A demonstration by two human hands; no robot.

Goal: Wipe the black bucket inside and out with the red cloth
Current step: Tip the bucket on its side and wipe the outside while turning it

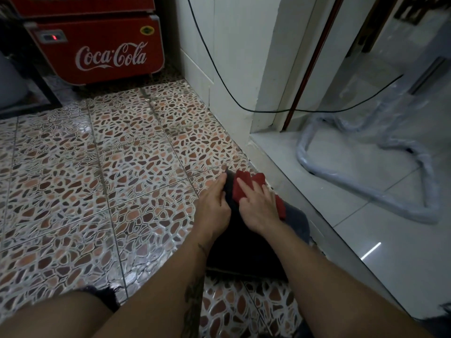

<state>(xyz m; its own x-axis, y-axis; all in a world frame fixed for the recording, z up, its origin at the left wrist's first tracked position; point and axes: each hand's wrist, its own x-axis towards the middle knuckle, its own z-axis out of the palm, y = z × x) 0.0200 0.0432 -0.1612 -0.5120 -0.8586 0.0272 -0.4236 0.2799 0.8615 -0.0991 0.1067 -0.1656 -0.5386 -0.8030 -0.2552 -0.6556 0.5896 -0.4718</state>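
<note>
On the pebble-patterned floor (97, 167) to our left we have open room to swing or turn the black bucket (244, 240), which lies on its side between our forearms. Our left hand (214, 203) grips its left edge, fingers curled together. Our right hand (258, 206) presses the red cloth (241, 189) flat against it, fingers spread. Rightward, the white step (305, 189) sits just beside the bucket; a hard stroke could roll it into that edge or bunch the cloth.
</note>
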